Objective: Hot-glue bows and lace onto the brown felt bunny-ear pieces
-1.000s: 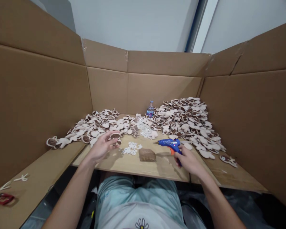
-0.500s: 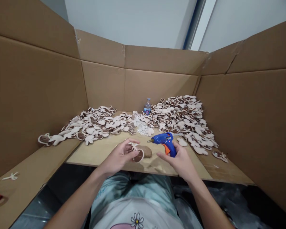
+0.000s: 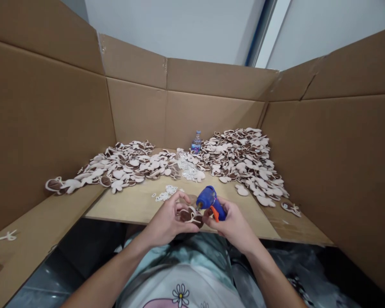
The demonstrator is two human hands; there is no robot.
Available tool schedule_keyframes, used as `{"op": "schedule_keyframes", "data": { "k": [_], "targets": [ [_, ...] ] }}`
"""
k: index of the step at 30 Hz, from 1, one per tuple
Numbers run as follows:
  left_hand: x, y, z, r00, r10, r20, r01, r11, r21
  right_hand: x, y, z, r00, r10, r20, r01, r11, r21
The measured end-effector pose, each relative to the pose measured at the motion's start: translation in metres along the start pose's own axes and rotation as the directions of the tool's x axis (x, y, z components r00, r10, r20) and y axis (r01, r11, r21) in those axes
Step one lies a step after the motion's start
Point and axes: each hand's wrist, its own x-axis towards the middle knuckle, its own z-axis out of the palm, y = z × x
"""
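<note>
Low over the front of the board, my left hand (image 3: 170, 216) is closed around a small brown felt piece with a cream edge and a cream cord bow (image 3: 191, 217). My right hand (image 3: 232, 222) grips a blue glue gun (image 3: 208, 199) by its handle, near the orange trigger (image 3: 215, 214). The nozzle points down at the felt piece, very close to it; I cannot tell whether they touch. Small white pieces (image 3: 168, 193) lie scattered on the board just beyond my left hand.
Heaps of brown and cream felt pieces lie at the left (image 3: 128, 167) and right (image 3: 244, 154). Between them stand a plastic bottle (image 3: 196, 143) and a clear bag of white bits (image 3: 188, 169). Cardboard walls (image 3: 211, 98) surround the board (image 3: 115, 209). A cream bow (image 3: 7, 235) lies far left.
My right hand has brought the glue gun left and down to the felt piece. My left hand has turned the piece so its bow faces up. The scattered white pieces have come into view.
</note>
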Motion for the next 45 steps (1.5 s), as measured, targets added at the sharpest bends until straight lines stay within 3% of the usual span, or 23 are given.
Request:
{"op": "schedule_keyframes", "data": {
  "k": [3, 11, 19, 27, 30, 34, 39, 45],
  "targets": [
    [0.000, 0.000, 0.002, 1.000, -0.007, 0.020, 0.007, 1.000, -0.023, 0.000, -0.002, 0.001, 0.999, -0.040, -0.022, 0.040, 0.999, -0.002],
    [0.001, -0.006, 0.015, 0.995, -0.028, -0.091, 0.010, 0.982, -0.191, 0.002, 0.009, 0.001, 0.997, 0.032, -0.070, -0.023, 0.992, 0.124],
    [0.004, -0.016, 0.022, 0.967, 0.162, -0.197, -0.198, 0.963, -0.181, 0.001, 0.009, 0.008, 0.990, 0.119, -0.072, -0.092, 0.950, 0.298],
    [0.002, -0.016, 0.027, 0.979, 0.065, -0.195, -0.127, 0.937, -0.326, -0.002, 0.007, 0.015, 0.985, 0.144, -0.098, -0.090, 0.902, 0.422],
    [0.001, -0.014, 0.026, 0.978, 0.055, -0.199, -0.111, 0.953, -0.283, -0.002, 0.008, 0.017, 0.984, 0.147, -0.102, -0.092, 0.904, 0.419],
    [0.001, -0.010, 0.017, 0.971, 0.089, -0.223, -0.123, 0.982, -0.144, -0.004, 0.007, 0.015, 0.988, 0.128, -0.091, -0.090, 0.937, 0.338],
    [0.002, 0.002, 0.000, 0.954, 0.120, -0.275, -0.136, 0.990, -0.040, -0.006, -0.001, -0.001, 0.974, -0.043, -0.223, 0.051, 0.998, 0.028],
    [-0.001, 0.013, -0.010, 0.951, 0.133, -0.280, -0.124, 0.991, 0.050, -0.007, -0.005, -0.018, 0.951, -0.197, -0.238, 0.101, 0.926, -0.363]
  ]
}}
